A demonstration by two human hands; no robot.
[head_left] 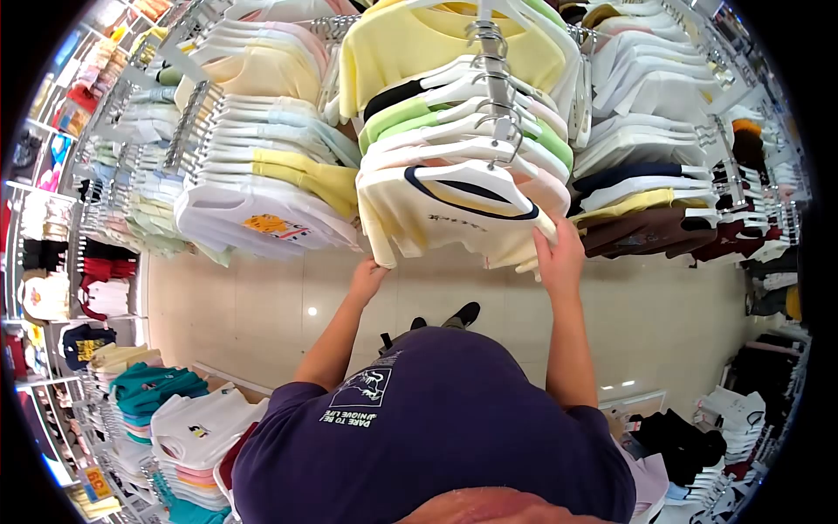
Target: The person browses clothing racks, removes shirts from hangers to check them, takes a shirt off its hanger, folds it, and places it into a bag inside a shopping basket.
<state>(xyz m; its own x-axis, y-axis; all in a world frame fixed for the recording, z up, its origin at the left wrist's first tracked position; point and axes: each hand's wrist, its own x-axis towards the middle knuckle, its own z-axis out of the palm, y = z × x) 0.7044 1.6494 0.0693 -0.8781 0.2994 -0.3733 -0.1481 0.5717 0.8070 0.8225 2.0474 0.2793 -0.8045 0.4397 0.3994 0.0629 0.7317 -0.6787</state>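
At 6 o'clock, closest to the camera: wearer's dark purple T-shirt point(454, 419), white chest print upside down in this view.

Left hand point(370, 278), 8 o'clock, just off centre: fingers closed on the cuff of a cream shirt point(454, 218), sleeve drawn down to the hand. Right hand point(561, 253), 3 o'clock: thumb and fingers gripping the same shirt on its other side, near shoulder and upper sleeve; some fingertips hidden.

Cream shirt position: 12 o'clock, just above centre, on a white hanger point(491, 177) at the front of a row. Navy neckline trim; small dark lettering on chest, illegible.

Behind it, along a metal rail point(499, 92): pale pink garment point(397, 155), light green garment point(410, 122), black garment point(393, 96); beyond these a yellow shirt point(428, 39), far 12 o'clock.

Side rows. 10 o'clock: white shirt with orange print point(236, 218) in front, yellow garment point(305, 179) behind it. 3 o'clock: brown shirt point(646, 231). 8 o'clock: white shirt with small dark print point(205, 424), teal garments point(157, 393) beside it. 4 o'clock: black clothing point(681, 441).

Below: dark shoes point(467, 314) on glossy pale floor tiles point(262, 301).

Farthest, 9 o'clock: shelves point(44, 194) with more clothing, detail blurred.
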